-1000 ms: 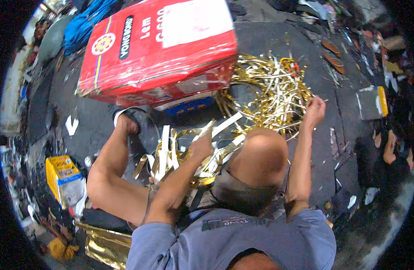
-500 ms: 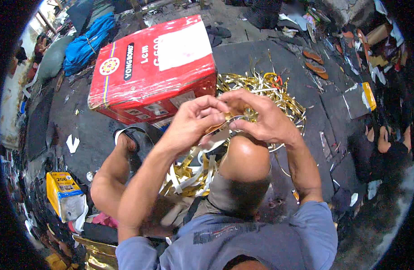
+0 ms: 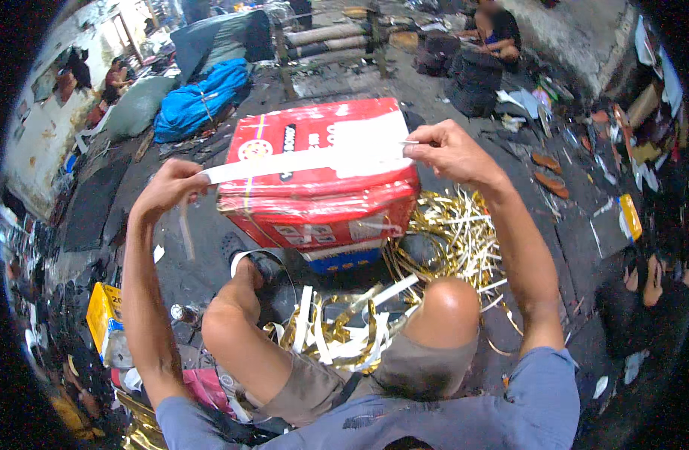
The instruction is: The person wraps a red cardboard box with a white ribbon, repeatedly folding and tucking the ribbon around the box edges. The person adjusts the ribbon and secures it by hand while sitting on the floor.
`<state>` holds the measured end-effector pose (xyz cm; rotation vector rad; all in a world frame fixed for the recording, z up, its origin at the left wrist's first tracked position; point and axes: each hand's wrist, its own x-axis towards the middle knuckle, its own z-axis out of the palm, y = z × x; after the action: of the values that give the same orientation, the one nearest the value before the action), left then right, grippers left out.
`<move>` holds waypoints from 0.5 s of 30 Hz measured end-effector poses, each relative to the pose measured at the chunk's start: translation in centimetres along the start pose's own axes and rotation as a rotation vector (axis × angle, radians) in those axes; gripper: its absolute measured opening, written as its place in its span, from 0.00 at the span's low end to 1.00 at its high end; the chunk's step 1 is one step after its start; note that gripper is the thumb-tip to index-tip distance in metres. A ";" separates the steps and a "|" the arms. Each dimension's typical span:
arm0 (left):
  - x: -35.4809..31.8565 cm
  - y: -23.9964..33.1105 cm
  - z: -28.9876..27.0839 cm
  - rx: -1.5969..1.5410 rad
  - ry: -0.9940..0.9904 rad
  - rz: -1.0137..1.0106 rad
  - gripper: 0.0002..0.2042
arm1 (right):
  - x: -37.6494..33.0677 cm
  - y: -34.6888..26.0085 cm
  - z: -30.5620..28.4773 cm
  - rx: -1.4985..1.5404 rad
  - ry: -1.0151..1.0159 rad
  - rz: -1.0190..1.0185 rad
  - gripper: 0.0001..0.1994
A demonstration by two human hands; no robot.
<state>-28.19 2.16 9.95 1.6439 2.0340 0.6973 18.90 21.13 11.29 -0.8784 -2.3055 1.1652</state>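
Note:
A long white strip (image 3: 273, 166) stretches between my two hands, above the top of a red cardboard box (image 3: 314, 212). One end is pinched by my left hand (image 3: 168, 186), fingers closed, just left of the box. At the box's far right corner my right hand (image 3: 453, 150) grips the other end between thumb and fingers. Gold and white strips (image 3: 337, 330) lie heaped between my legs. A larger pile of gold strips (image 3: 461, 240) spreads on the floor right of the box.
A yellow box (image 3: 104, 311) stands left of my leg, near a small jar (image 3: 183, 313). Brown sandals (image 3: 551, 176) lie at right. A blue tarp bundle (image 3: 202, 101) rests behind the box. One person (image 3: 498, 37) sits at the far right, another (image 3: 117, 79) at far left.
My hands have moved apart from close together over my knee, drawing the strip out straight and level. The view has tilted up, bringing more of the background in.

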 end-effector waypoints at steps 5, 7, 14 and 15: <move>5.3 8.7 6.2 0.694 0.539 0.221 0.35 | 3.5 1.6 2.0 -0.357 0.183 -0.004 0.23; 9.1 10.4 12.0 0.198 0.437 0.684 0.31 | 3.7 1.5 3.1 -0.393 0.228 -0.029 0.18; 10.6 17.8 23.0 -0.529 0.132 0.499 0.14 | 2.7 2.5 3.2 -0.525 0.394 -0.118 0.10; 10.3 17.9 22.5 -0.492 0.144 0.474 0.10 | 2.3 2.7 3.2 -0.556 0.410 -0.137 0.09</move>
<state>-2.77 17.85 3.36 1.8046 1.3896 1.3859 16.21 22.16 7.45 -1.0082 -2.3083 0.2383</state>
